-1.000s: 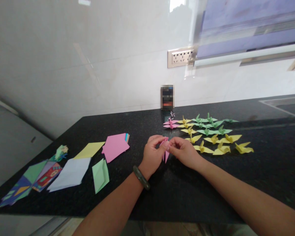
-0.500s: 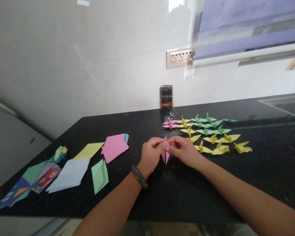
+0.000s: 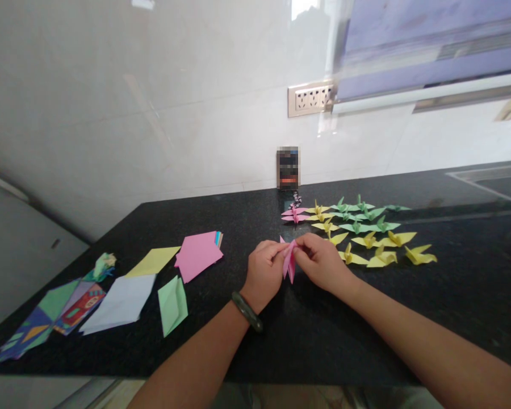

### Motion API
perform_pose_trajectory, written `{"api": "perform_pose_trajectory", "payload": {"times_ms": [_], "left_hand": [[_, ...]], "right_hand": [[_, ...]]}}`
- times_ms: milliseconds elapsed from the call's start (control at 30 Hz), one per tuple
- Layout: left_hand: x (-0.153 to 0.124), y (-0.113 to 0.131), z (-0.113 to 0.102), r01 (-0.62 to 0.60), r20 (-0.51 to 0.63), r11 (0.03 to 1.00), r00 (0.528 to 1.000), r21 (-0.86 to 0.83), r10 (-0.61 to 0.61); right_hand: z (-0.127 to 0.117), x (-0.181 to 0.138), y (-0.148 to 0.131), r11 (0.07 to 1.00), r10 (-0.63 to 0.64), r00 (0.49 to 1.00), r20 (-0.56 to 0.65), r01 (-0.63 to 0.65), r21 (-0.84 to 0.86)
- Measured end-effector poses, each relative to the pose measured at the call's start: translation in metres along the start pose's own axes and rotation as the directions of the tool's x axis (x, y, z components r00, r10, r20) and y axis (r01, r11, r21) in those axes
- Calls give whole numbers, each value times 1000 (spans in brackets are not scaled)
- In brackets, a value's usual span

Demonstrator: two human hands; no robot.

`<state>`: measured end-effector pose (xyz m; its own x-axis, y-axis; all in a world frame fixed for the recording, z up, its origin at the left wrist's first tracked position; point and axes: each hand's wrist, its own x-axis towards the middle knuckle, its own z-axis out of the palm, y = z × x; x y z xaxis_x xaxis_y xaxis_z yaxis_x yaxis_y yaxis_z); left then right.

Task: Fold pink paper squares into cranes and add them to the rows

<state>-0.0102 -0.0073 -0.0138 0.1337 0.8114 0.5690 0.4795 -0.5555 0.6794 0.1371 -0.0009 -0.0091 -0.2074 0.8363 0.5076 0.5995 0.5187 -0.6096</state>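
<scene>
A pink folded paper crane (image 3: pixel 289 264), its narrow points spread apart, is held just above the dark counter. My left hand (image 3: pixel 264 272) pinches it from the left, with a dark bangle on the wrist. From the right, my right hand (image 3: pixel 319 261) grips the same paper between thumb and forefinger. Fingers hide the middle of the folds. Just beyond the hands, pink paper cranes (image 3: pixel 295 216) sit beside rows of yellow cranes (image 3: pixel 382 258) and green cranes (image 3: pixel 357 227).
To the left lie pink paper sheets (image 3: pixel 198 255), a yellow sheet (image 3: pixel 154 261), white sheets (image 3: pixel 121 301), a folded green paper (image 3: pixel 172 307) and a colourful packet (image 3: pixel 46 318). A pixelated dark object (image 3: pixel 288 168) leans on the wall under a socket panel (image 3: pixel 310 99). The counter (image 3: pixel 344 352) ends near me.
The pink paper has turned and its lower points have opened apart. My left hand has shifted slightly right, and its grip has moved along the paper. The cranes and sheets stay put.
</scene>
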Motion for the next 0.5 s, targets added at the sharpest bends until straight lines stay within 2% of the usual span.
{"api": "perform_pose_trajectory", "payload": {"times_ms": [367,500], "left_hand": [[-2,3,0,-145,35,973,989,180,141],[-2,4,0,-131,39,974,991,186,126]], "right_hand": [[0,1,-4,973,-79,996,-35,69,-222],[1,0,-5,984,-42,998,-36,35,-176]]}}
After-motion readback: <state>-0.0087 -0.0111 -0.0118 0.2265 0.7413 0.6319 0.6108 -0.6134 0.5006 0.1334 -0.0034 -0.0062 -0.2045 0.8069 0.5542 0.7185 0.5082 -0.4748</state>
